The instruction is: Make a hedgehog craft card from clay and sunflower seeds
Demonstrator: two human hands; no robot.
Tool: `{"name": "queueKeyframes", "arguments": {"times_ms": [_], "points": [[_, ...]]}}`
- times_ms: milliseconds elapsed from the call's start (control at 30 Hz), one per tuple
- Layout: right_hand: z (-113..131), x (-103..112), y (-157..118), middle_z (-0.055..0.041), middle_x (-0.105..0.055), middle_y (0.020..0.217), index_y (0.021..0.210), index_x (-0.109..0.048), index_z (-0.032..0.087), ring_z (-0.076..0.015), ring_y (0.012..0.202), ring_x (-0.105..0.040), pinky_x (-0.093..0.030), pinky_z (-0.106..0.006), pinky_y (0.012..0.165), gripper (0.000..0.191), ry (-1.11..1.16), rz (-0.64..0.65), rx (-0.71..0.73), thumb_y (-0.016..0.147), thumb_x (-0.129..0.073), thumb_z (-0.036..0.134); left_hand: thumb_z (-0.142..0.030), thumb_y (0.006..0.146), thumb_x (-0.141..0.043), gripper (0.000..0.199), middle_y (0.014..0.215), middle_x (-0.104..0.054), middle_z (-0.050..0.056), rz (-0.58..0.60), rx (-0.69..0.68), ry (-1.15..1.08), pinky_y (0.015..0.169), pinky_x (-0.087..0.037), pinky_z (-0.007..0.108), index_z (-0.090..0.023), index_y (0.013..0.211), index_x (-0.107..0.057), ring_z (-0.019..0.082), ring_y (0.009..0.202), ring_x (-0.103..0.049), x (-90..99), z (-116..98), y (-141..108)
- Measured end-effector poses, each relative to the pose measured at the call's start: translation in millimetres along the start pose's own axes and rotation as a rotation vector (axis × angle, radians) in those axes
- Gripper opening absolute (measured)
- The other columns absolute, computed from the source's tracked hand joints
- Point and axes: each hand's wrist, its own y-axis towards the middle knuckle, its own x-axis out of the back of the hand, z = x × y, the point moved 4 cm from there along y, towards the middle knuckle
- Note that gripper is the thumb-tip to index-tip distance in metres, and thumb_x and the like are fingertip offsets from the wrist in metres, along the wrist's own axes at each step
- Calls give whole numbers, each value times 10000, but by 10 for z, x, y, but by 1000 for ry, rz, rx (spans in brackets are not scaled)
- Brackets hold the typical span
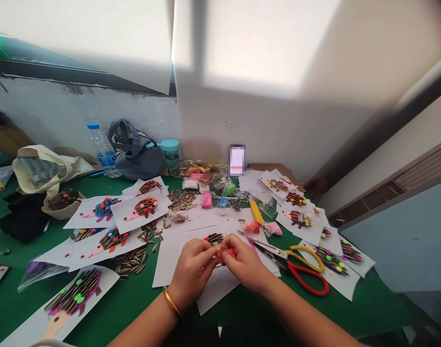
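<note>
My left hand [195, 267] and my right hand [244, 262] meet over white paper at the middle of the table. Between their pinched fingers is a small lump of orange-red modelling clay [230, 251], with what looks like clear wrapping at its left side. My fingers hide most of it. Just behind them, a paper hedgehog card [214, 238] with sunflower seed spines shows in part. To the right of my right hand lie scissors [296, 262] with one yellow and one red handle. Loose sunflower seeds [134, 260] are spread on the left.
Finished-looking hedgehog cards [136, 212] lie left, and more cards [329, 260] lie right. Bagged clay pieces [206, 198] sit behind my hands. A phone [237, 161] leans on the wall. A water bottle [104, 152], a dark blue bag [139, 156] and a teal cup [171, 156] stand at the back.
</note>
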Motion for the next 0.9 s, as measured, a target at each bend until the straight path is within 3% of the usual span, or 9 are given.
{"name": "queueKeyframes", "arguments": {"times_ms": [167, 333, 600, 767, 900], "points": [[-37, -38, -6, 17, -586, 789, 874, -488, 225, -150, 726, -561, -443, -264, 643, 155, 48, 7, -37, 929, -480, 370, -199, 913, -559, 115, 837, -637, 36, 34, -22, -1, 738, -440, 328, -230, 956, -660, 172, 798, -559, -13, -9, 5], [-36, -20, 4, 20, -570, 802, 868, -493, 220, -146, 741, -555, -442, -262, 656, 122, 106, -29, -18, 901, -518, 335, -195, 916, -524, 90, 843, -631, 37, 22, 100, -110, 750, -460, 323, -201, 883, -607, 178, 819, -567, -7, -15, 11], [36, -8, -18, 10, -581, 801, 864, -500, 219, -148, 727, -534, -434, -267, 661, 215, 10, -41, -11, 937, -479, 421, -216, 924, -539, 196, 927, -652, 54, 57, 127, -202, 785, -495, 326, -240, 1082, -651, 185, 892, -591, -34, 7, -3], [-12, -33, -30, 13, -588, 794, 879, -486, 224, -146, 728, -548, -449, -274, 677, 206, 201, -18, -30, 915, -526, 422, -198, 935, -496, 204, 911, -678, 46, 32, 153, -263, 784, -504, 323, -237, 1054, -658, 175, 864, -613, -25, 42, -24], [-61, 20, -51, 1, -615, 822, 884, -474, 224, -162, 780, -585, -470, -296, 723, 223, 325, -31, -48, 885, -569, 426, -278, 920, -551, 165, 827, -708, 17, 41, 260, -308, 718, -520, 280, -247, 983, -700, 157, 774, -647, -27, 130, -35]]}}
